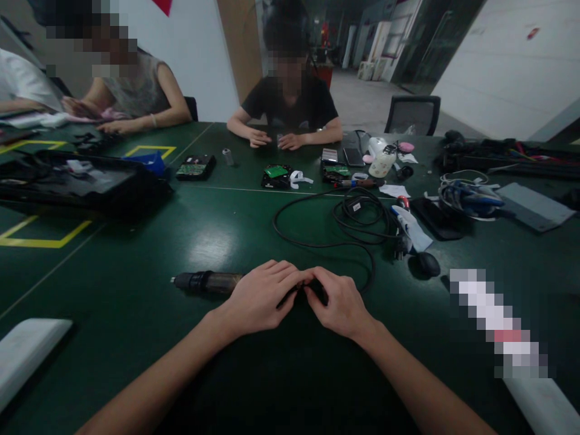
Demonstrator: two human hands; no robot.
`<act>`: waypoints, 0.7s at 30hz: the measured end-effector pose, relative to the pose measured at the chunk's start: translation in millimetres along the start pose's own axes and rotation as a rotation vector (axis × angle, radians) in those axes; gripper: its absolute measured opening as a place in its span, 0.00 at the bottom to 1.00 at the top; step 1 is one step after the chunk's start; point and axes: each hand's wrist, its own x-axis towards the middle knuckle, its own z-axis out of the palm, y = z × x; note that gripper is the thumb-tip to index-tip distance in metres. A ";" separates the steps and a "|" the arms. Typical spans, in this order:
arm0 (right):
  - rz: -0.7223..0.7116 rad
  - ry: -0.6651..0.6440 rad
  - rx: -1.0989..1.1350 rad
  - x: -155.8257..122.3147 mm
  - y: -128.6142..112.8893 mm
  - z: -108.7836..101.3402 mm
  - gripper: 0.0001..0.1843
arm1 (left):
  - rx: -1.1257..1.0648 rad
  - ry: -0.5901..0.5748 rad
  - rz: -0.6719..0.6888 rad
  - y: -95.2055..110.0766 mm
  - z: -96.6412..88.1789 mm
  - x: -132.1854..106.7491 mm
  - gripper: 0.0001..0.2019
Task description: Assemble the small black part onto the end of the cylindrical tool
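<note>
My left hand [260,297] and my right hand [339,302] meet near the front of the dark green table [136,314], fingertips pinched together on a small dark object [304,291] that is mostly hidden. A dark electric screwdriver [206,282] lies on the table just left of my left hand, partly covered by it. A black cable [326,241] loops from beyond my right hand towards the table's middle.
Two other people sit across the table, hands on it. Hard drives with green boards [277,175], a black tray [81,184], a blue bin [151,162], phones, tools and a black mouse [428,264] lie about. An office chair [412,115] stands behind.
</note>
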 end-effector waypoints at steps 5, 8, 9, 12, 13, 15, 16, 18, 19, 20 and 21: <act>-0.009 0.019 0.005 0.0 -0.3 0.0 0.04 | 0.070 0.039 -0.014 -1.5 3.9 -0.1 0.17; -0.011 0.023 0.001 0.1 -0.5 -0.1 0.05 | 0.054 0.036 0.000 -1.2 3.3 -0.7 0.19; -0.011 0.023 0.000 0.1 -0.6 -0.1 0.05 | 0.042 0.031 0.007 -1.3 3.0 -0.9 0.19; -0.007 0.020 0.004 0.1 -0.9 -0.4 0.05 | 0.052 0.035 0.012 -1.9 4.1 -1.3 0.18; -0.005 0.019 0.008 0.2 -1.0 -0.5 0.04 | 0.069 0.046 0.006 -2.1 4.8 -1.4 0.17; -0.001 0.017 0.012 0.2 -1.0 -0.6 0.04 | 0.093 0.061 -0.002 -1.7 5.4 -1.4 0.17; 0.000 0.016 0.012 0.3 -1.0 -0.7 0.04 | 0.091 0.061 -0.003 -1.3 5.0 -1.5 0.18; -0.001 0.013 0.007 0.4 -0.9 -0.8 0.04 | 0.064 0.043 0.003 -0.2 3.3 -1.6 0.20; -0.002 0.011 0.006 0.5 -0.8 -0.8 0.04 | 0.048 0.033 0.009 0.3 2.4 -1.6 0.21; -0.001 0.011 0.002 0.5 -0.6 -0.8 0.04 | 0.039 0.028 0.013 0.5 1.9 -1.6 0.21; 0.000 0.009 0.001 0.6 -0.5 -0.9 0.05 | 0.040 0.028 0.015 0.5 1.8 -1.5 0.20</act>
